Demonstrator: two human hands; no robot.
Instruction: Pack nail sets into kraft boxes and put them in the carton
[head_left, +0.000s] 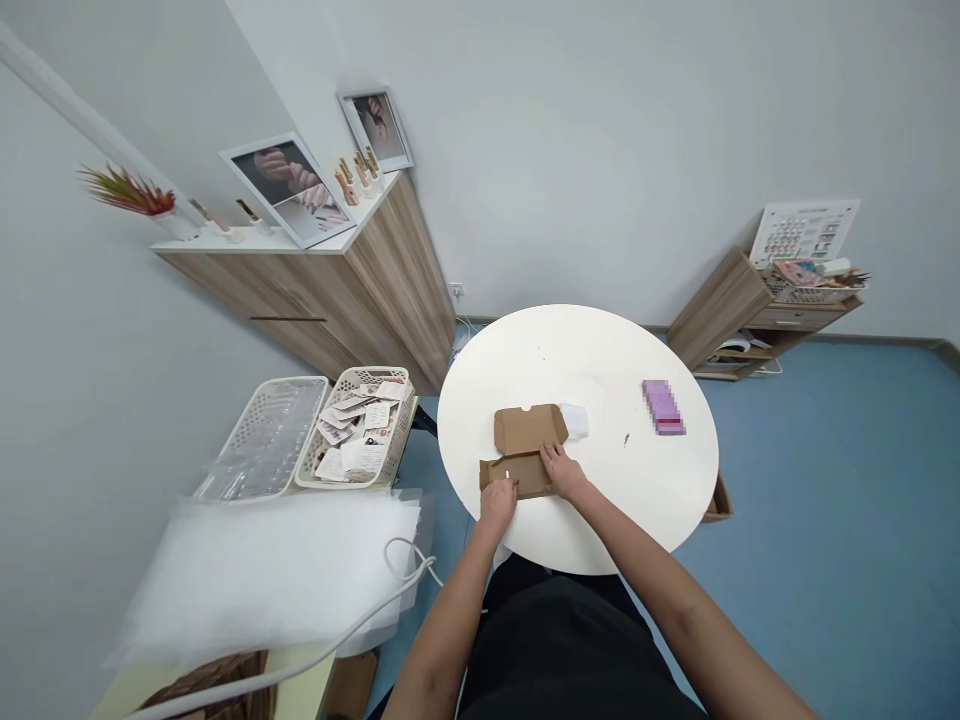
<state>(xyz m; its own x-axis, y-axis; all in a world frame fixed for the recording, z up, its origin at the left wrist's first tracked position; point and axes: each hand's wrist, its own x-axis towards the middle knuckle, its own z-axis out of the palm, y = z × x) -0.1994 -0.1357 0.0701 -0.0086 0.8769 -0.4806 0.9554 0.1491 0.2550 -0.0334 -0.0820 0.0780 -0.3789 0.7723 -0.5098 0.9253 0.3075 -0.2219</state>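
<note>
A brown cardboard box (530, 430) lies unfolded on the round white table (600, 350), its lid flap laid back toward the wall. At the box's front left corner, my left hand (499, 502) is closed with curled fingers on the side wall. My right hand (562, 470) grips the right side of the box near the fold, fingers over the edge. A small white piece shows inside the box by my left fingers. Just behind the right end of the lid lies a white folded item (575, 420), partly covered by the cardboard.
A purple package (663, 407), blurred out, lies on the table's right. To the left are a basket of small packets (409, 400), a basket of clear plastic (262, 395) and white sheets (285, 570) with a cable (360, 610) over them. Cabinets (405, 270) stand behind.
</note>
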